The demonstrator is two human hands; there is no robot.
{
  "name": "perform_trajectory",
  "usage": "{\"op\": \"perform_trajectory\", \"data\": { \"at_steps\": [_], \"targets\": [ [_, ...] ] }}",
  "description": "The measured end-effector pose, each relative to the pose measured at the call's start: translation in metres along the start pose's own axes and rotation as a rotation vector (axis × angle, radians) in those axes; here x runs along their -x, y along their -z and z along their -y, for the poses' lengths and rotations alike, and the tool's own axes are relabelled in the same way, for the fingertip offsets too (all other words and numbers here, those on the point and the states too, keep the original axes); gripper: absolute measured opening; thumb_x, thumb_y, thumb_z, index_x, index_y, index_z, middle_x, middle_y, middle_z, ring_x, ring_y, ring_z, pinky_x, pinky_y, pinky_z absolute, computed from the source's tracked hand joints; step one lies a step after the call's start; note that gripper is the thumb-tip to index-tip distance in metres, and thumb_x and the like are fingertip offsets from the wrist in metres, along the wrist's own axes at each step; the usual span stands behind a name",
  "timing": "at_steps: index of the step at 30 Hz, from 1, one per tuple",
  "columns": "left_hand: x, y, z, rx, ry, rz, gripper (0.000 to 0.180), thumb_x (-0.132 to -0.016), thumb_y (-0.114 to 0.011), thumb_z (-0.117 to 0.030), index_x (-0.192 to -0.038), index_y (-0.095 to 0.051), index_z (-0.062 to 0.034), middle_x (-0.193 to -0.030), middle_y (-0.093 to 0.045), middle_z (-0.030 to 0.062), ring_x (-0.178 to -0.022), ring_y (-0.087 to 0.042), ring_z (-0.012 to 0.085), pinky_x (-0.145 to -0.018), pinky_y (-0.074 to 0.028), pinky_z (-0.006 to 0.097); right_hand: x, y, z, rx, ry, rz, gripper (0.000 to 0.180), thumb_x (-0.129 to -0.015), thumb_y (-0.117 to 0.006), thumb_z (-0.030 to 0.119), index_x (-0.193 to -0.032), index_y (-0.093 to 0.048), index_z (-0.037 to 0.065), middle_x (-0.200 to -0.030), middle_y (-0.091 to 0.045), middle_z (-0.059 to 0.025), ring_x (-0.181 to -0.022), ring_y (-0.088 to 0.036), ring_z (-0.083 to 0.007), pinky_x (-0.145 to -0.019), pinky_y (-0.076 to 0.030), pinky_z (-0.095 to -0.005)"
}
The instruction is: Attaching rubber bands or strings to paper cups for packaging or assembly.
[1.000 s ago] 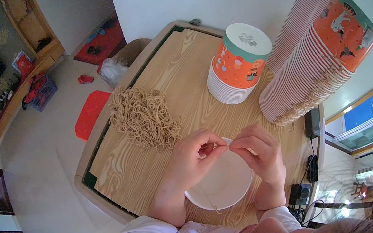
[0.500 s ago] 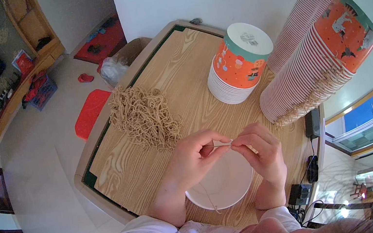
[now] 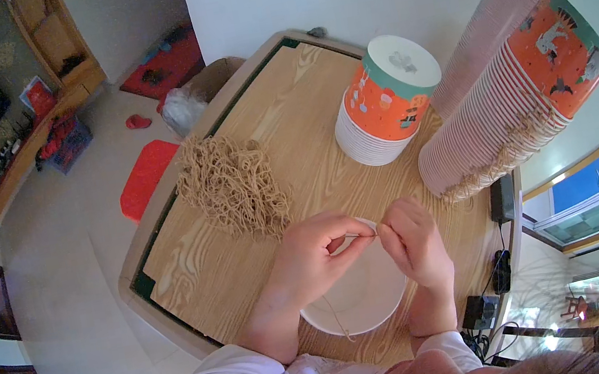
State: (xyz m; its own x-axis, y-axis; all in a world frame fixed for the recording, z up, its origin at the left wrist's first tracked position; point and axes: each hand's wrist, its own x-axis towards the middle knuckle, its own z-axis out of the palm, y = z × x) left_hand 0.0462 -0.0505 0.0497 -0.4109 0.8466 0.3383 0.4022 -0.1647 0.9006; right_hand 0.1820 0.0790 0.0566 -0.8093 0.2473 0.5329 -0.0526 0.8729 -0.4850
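A white paper bucket [image 3: 370,298] stands on the table close to me, its open mouth facing up. Over its far rim, my left hand [image 3: 315,256] pinches a thin tan twine [image 3: 333,310] between thumb and fingers. My right hand [image 3: 416,243] is closed beside it, fingertips nearly touching the left ones at the rim; its fingers are curled over the twine's end, which is mostly hidden. A loose length of twine hangs down across the bucket and over its near edge. Beyond my left hand lies a tangled heap of tan twine [image 3: 232,186].
An upside-down stack of orange and green paper buckets [image 3: 389,105] stands on the far side. Two taller stacks lean at the right, the nearer bucket stack [image 3: 480,129] with twine pieces along its side. Black power adapters [image 3: 483,311] sit by the right edge. A red stool [image 3: 148,179] is left of the table.
My right hand has curled its fingers in more tightly and turned slightly at the rim. My left hand keeps its pinch in nearly the same place.
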Motion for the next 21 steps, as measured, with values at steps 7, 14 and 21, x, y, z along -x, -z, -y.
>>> {"op": "perform_trajectory", "data": {
  "at_steps": [7,14,21],
  "targets": [
    [0.0,0.007,0.012,-0.257,-0.097,-0.081,0.011,-0.074,-0.07,-0.007,-0.083,-0.063,-0.0068,-0.087,-0.058,0.0067,-0.081,-0.059,0.0234,-0.07,-0.047,0.035,0.004,-0.001,-0.017,0.086,-0.436,0.283,0.015,-0.08,-0.064,0.01,-0.092,-0.062,0.001,-0.077,-0.059,-0.0143,-0.07,-0.059,-0.03,-0.063,-0.047,-0.0366],
    [-0.002,0.004,0.015,-0.455,-0.063,-0.081,0.013,-0.073,-0.072,-0.01,-0.082,-0.063,-0.009,-0.104,-0.056,0.0087,-0.108,-0.052,0.0298,-0.091,-0.042,0.039,0.006,-0.001,-0.005,0.079,-0.342,0.132,0.016,-0.079,-0.066,0.007,-0.093,-0.064,0.001,-0.077,-0.063,-0.0134,-0.06,-0.062,-0.0251,-0.056,-0.048,-0.0337],
    [-0.004,-0.006,0.027,-0.481,-0.105,-0.091,0.016,-0.069,-0.071,-0.006,-0.08,-0.059,-0.0073,-0.098,-0.058,0.0085,-0.099,-0.056,0.0296,-0.086,-0.043,0.041,0.007,-0.001,-0.002,0.094,-0.338,0.104,0.012,-0.08,-0.066,0.006,-0.091,-0.065,0.002,-0.074,-0.061,-0.0122,-0.059,-0.061,-0.0238,-0.053,-0.047,-0.0319]
  ]
}}
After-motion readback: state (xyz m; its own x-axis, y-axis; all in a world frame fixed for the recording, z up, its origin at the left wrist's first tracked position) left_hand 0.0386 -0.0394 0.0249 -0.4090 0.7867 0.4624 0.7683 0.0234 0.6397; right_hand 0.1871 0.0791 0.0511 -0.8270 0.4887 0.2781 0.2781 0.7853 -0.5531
